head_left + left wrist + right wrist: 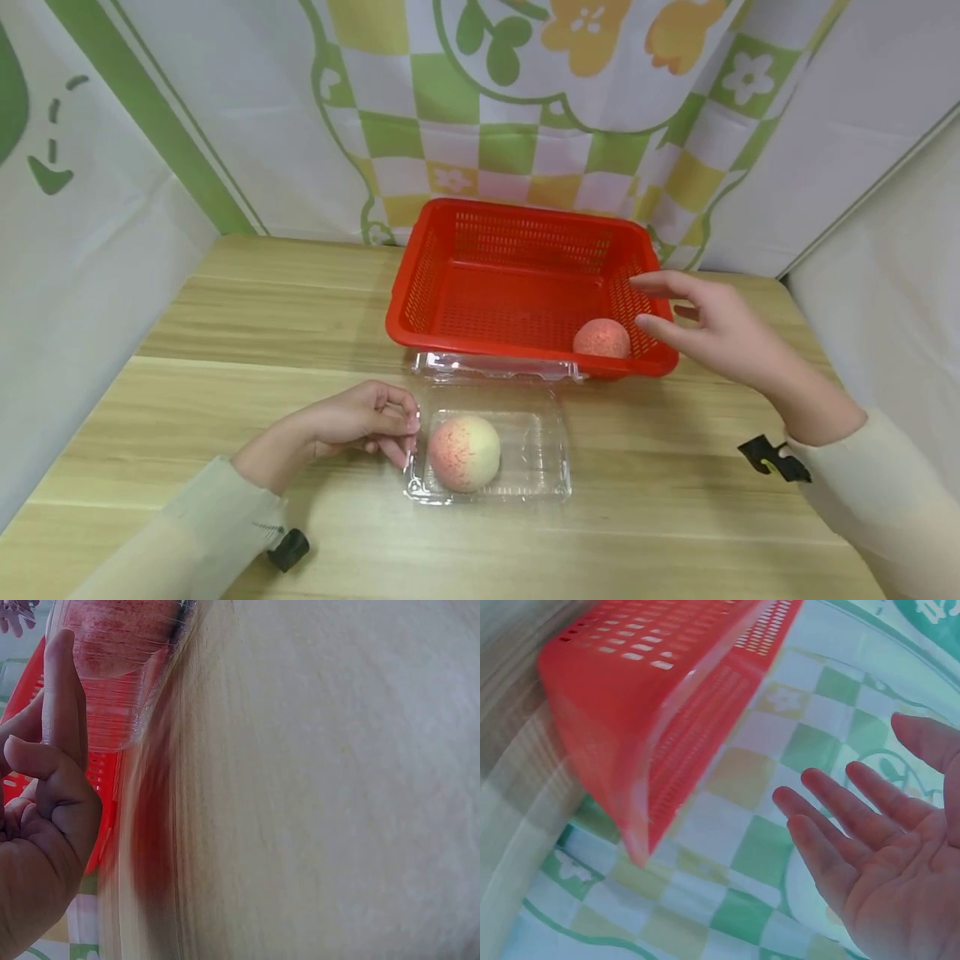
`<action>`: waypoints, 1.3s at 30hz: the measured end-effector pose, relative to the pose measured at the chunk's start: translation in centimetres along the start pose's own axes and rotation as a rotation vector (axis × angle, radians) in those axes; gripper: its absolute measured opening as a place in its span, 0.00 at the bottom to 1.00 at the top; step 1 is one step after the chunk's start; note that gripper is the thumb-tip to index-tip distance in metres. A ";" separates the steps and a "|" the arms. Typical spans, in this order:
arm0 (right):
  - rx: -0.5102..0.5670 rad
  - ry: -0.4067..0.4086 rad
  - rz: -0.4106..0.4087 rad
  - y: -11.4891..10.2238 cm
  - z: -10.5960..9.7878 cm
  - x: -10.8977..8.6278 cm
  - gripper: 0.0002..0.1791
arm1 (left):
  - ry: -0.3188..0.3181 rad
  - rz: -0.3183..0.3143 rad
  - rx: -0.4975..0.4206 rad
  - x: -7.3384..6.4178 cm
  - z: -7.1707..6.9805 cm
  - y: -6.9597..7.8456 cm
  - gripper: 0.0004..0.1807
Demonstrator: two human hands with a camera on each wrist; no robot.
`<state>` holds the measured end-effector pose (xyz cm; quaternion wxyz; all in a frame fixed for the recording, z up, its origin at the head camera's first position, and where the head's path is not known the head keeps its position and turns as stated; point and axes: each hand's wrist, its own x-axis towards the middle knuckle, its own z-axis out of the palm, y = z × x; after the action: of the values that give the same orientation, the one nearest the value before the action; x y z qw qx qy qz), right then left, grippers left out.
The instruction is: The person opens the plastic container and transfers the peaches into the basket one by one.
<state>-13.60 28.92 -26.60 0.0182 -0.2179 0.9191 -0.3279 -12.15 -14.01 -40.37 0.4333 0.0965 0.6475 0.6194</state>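
Note:
A clear plastic clamshell box (pixel 528 483) lies with its lid raised on the table, in front of the red basket (pixel 525 312). Inside its left half sits a pink-and-cream peach (pixel 465 454), which shows pink through the plastic in the left wrist view. My left hand (pixel 367 421) pinches the box's left edge between thumb and fingers. Another pink peach (pixel 602 339) rests in the basket's near right corner. Over the basket's right rim hovers my right hand (pixel 716 329), holding nothing. Its fingers look spread and relaxed in the right wrist view (pixel 885 855).
The wooden table (pixel 262 325) reaches back to a checkered, flower-printed cloth (pixel 480 142). White cloth walls stand at the left and right. The box's lid edge (pixel 495 367) meets the basket's near rim.

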 end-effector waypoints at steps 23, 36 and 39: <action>0.184 0.009 -0.509 -4.4 1.9 -3.4 0.35 | 0.009 0.006 0.003 -0.1 -0.1 -0.1 0.02; 0.210 -0.138 -0.642 -5.2 7.7 -3.5 0.28 | 0.017 -0.001 -0.005 -0.3 0.1 0.1 0.03; 0.172 -0.183 -0.610 -5.2 9.3 -3.3 0.28 | 0.015 0.000 -0.002 -0.3 0.2 0.1 0.03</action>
<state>-6.93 21.16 -31.08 0.0202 -0.5095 0.7750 -0.3734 -11.87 -14.09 -40.12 0.4286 0.0913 0.6500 0.6208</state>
